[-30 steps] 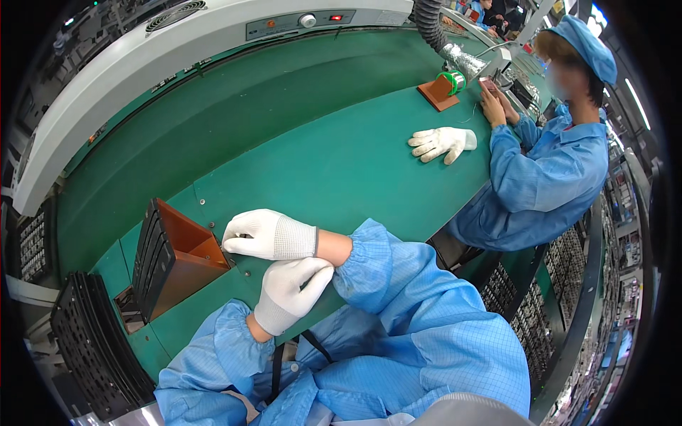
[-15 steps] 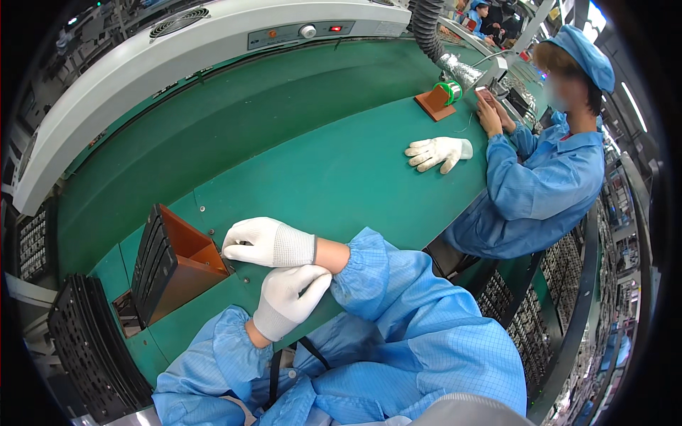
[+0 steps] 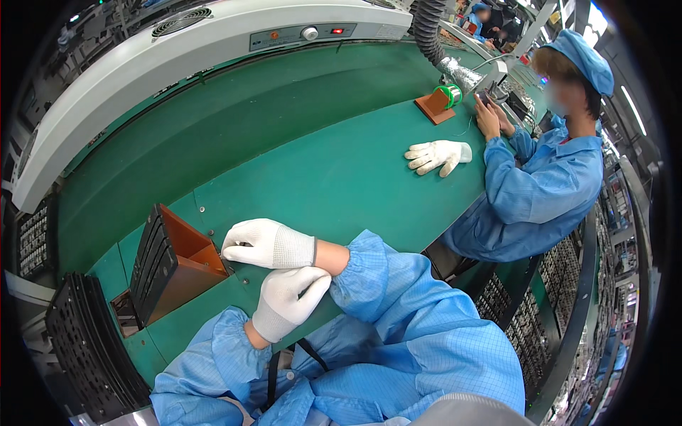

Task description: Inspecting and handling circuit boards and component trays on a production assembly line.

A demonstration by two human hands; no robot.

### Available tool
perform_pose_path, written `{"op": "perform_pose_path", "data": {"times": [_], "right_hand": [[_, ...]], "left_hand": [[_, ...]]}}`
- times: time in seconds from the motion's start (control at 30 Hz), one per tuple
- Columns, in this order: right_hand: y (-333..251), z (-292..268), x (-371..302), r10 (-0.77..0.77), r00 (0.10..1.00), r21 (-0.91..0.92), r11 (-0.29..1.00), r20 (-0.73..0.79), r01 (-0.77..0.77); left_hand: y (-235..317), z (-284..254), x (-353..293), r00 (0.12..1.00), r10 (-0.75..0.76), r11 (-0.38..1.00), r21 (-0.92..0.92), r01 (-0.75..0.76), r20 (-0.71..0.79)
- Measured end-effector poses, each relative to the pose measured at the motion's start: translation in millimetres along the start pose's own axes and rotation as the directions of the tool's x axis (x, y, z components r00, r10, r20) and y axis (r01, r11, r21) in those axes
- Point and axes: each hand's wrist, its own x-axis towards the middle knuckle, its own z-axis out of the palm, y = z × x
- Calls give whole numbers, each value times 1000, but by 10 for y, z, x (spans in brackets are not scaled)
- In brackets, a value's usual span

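My right hand [image 3: 264, 243], in a white knit glove, rests on the green bench with its fingers curled. Its fingertips lie close to the right edge of a brown slanted holder [image 3: 169, 287] that carries black slotted plates [image 3: 150, 263]. Just below it, my left hand [image 3: 290, 302], gloved the same way, is closed with thumb and fingers drawn together, touching the underside of my right wrist. My forearms cross there. The inside of both hands is hidden, so whether anything small is in them does not show.
An off-white glove [image 3: 439, 156] lies on the green bench [image 3: 334, 170]. Behind it stands a brown stand with a green-rimmed spool [image 3: 449, 94]. A co-worker in blue [image 3: 547, 184] sits at the right. Black trays [image 3: 89, 348] are stacked at lower left; a white fan unit [image 3: 213, 60] spans overhead.
My two hands have stayed in the same place and pose. At the right, the phone in the co-worker's hands has tilted, and less of it shows.
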Motion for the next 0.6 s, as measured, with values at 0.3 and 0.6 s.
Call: {"op": "perform_pose_path", "data": {"times": [0.3,0.6], "right_hand": [[8,8,0,-10,1000,-7,1000,-9,10],[-22,-7,-1,12,1000,-34,999,13,-11]], "left_hand": [[10,-2,0,1000,2,1000,11,-2,-6],[36,-11,9,1000,-16,1000,0,16,-4]]}}
